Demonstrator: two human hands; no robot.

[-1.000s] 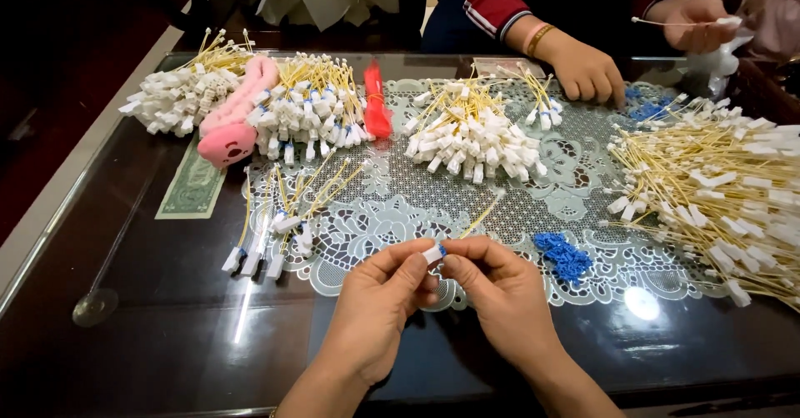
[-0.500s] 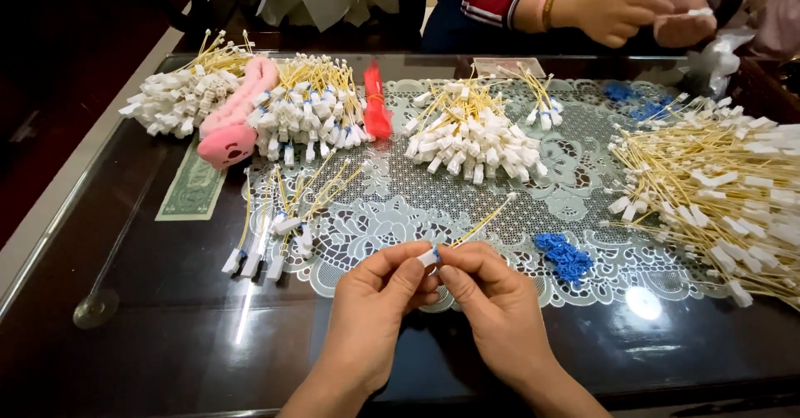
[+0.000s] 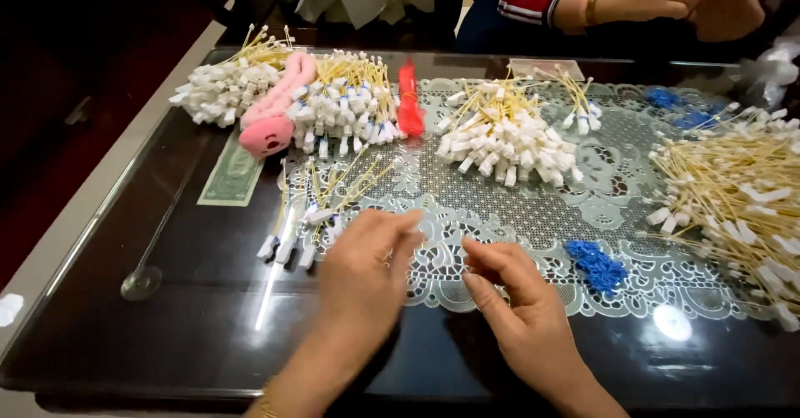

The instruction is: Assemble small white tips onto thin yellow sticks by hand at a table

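Head view: the left hand (image 3: 367,260) lies knuckles-up over the lace mat (image 3: 533,210) on the worktop (image 3: 167,318), beside tagged sticks (image 3: 321,205) (its grip hidden, I cannot tell). The right hand (image 3: 508,289) hovers nearby, fingers loosely curled, holding nothing visible.

A dark glass-topped table (image 3: 183,301) is shown, with a pale lace mat (image 3: 533,210) spread over its middle and right. On the glass at the left, a banknote (image 3: 233,176) is laid flat, and a small row of tagged sticks (image 3: 312,210) is set just beside the mat's edge. Along the far side, heaps of white-tagged yellow sticks (image 3: 225,85) (image 3: 350,101) are separated by a pink plush item (image 3: 275,118) and a red object (image 3: 408,105). A further heap (image 3: 508,135) is borne by the mat, as are blue clusters (image 3: 596,264) (image 3: 675,110). A large loose pile of sticks (image 3: 742,193) is seen at the right.
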